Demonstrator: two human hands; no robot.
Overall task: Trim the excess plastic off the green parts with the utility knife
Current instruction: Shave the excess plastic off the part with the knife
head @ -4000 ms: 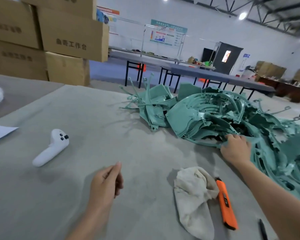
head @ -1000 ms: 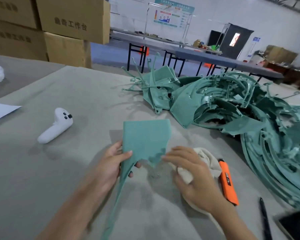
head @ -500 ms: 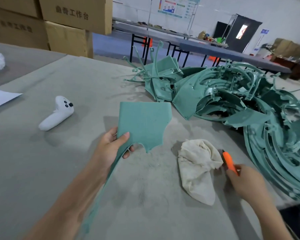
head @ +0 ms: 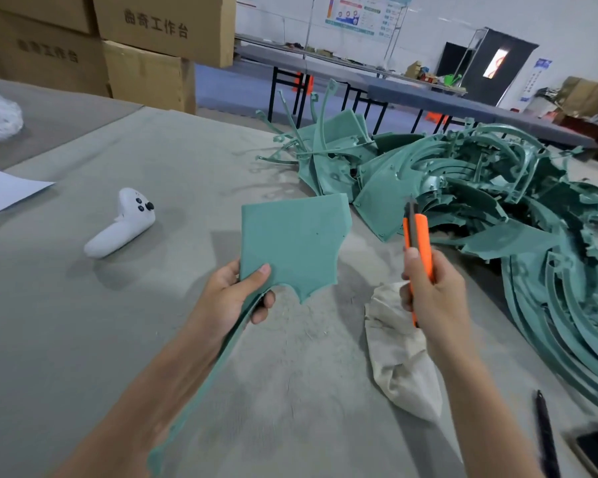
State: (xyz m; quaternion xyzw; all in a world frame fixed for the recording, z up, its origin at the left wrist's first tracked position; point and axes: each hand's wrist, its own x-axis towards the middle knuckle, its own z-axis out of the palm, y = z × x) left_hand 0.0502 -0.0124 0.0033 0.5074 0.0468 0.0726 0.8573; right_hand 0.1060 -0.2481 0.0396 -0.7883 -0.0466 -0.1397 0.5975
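My left hand (head: 232, 298) grips a flat green plastic part (head: 294, 243) by its lower left corner and holds it up above the table. A long thin green strip runs from the part down along my left forearm. To its right, my right hand (head: 432, 298) grips the orange utility knife (head: 417, 243) upright, tip pointing up, a short gap from the part's right edge. A large pile of green parts (head: 480, 201) lies on the table at the back right.
A beige rag (head: 397, 357) lies on the grey table (head: 83, 322) under my right wrist. A white controller (head: 121, 224) lies to the left, a white sheet (head: 0, 191) at the far left. A black pen (head: 546, 432) lies near the lower right. Cardboard boxes (head: 145, 43) stand behind.
My right hand has picked the orange knife up from the table beside the rag and raised it upright next to the green part. My left hand still holds the part.
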